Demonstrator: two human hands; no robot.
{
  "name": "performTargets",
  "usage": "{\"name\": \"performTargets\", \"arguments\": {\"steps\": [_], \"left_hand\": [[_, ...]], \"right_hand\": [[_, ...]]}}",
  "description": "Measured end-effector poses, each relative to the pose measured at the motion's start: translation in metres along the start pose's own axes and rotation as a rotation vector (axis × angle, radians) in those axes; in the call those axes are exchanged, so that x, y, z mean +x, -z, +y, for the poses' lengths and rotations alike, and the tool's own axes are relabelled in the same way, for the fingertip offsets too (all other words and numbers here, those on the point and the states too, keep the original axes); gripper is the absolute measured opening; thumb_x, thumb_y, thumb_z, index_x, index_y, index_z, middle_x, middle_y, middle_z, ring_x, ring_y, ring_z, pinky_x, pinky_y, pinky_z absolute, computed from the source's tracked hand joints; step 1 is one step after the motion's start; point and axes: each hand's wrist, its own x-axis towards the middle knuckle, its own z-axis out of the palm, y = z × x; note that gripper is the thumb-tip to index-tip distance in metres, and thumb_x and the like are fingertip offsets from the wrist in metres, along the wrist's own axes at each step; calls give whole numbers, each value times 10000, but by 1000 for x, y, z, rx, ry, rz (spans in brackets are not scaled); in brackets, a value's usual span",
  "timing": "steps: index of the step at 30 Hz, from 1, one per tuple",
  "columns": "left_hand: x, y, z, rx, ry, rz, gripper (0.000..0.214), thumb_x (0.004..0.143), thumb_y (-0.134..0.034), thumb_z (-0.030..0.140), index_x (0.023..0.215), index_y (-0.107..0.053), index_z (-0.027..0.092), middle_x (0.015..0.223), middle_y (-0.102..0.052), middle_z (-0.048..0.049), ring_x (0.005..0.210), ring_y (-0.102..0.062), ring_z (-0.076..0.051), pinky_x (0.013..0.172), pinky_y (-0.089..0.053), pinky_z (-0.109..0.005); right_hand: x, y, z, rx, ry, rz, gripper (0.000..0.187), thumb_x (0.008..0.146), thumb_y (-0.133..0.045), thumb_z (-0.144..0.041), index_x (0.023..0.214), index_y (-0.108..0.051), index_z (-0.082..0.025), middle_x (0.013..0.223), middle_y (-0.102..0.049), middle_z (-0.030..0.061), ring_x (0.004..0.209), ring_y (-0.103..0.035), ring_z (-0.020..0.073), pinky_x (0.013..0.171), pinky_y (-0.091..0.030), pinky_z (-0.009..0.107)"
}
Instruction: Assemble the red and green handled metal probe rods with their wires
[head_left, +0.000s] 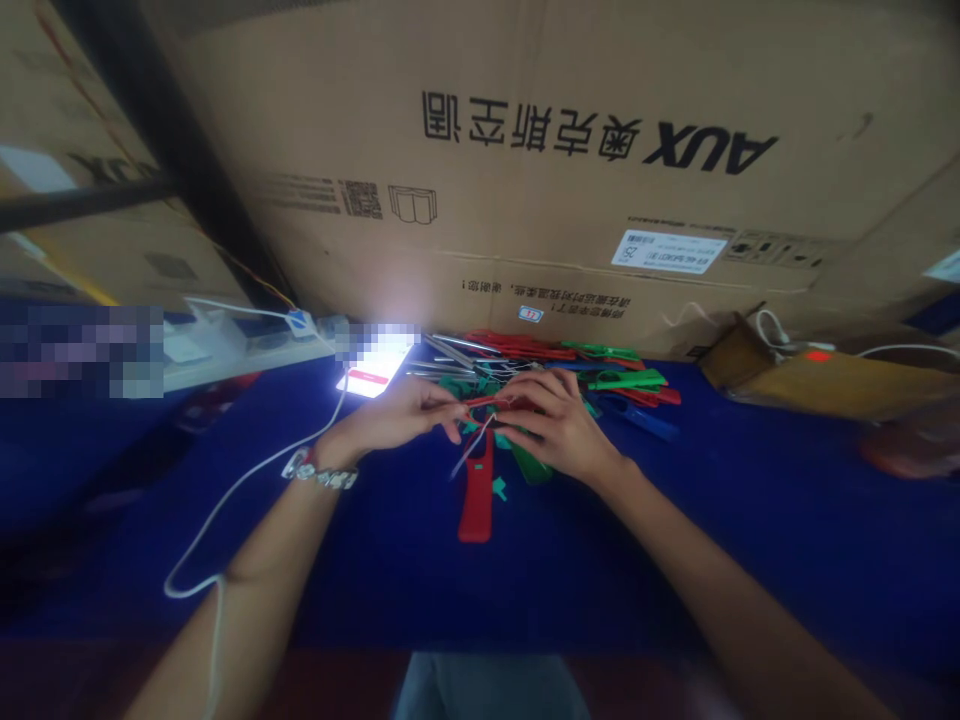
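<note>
My left hand [401, 415] pinches one end of a thin red plastic piece [484, 402] between thumb and fingers. My right hand [562, 425] has its fingers closed around the other end, which they partly hide. A thin pale strip [466, 455] slants down from between the hands; I cannot make out what it is. Just below lies a flat red plastic handle [476, 505] on the blue cloth. Beside it are a small teal scrap [500, 488] and a dark green plastic handle [532, 466], partly under my right hand.
Behind my hands lie metal rods [454, 352], red plastic pieces [517, 346], green handles [626, 379] and a blue handle [639, 416]. A lit phone [375, 365] with a white cable [251, 475] sits left. A large cardboard box [525, 230] stands at the back; a small open carton [840, 385] is right.
</note>
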Motion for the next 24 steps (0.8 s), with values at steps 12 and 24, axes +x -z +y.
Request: {"name": "performTargets", "arguments": {"steps": [12,24], "left_hand": [[0,1,-4,6,-20,-12,472,935,-524,539,844,-778,152,613,-608,-24,507,-361,-97,498,-231,-249],[-1,1,-3,3,-77,-3,478,930,-516,544,833,-772,153,602,-609,-19,516,-389,-104,498,-261,-246]], "right_hand": [[-8,12,9,-6,-40,-41,215,953,-607,-250,1131,-719,-294,1164,-707,53,1024,-609,224,871,-417,427],[-9,15,9,112,-71,0,65,916,-652,-235,920,-716,-244,1106,-716,53,1010,-627,216,871,-438,419]]}}
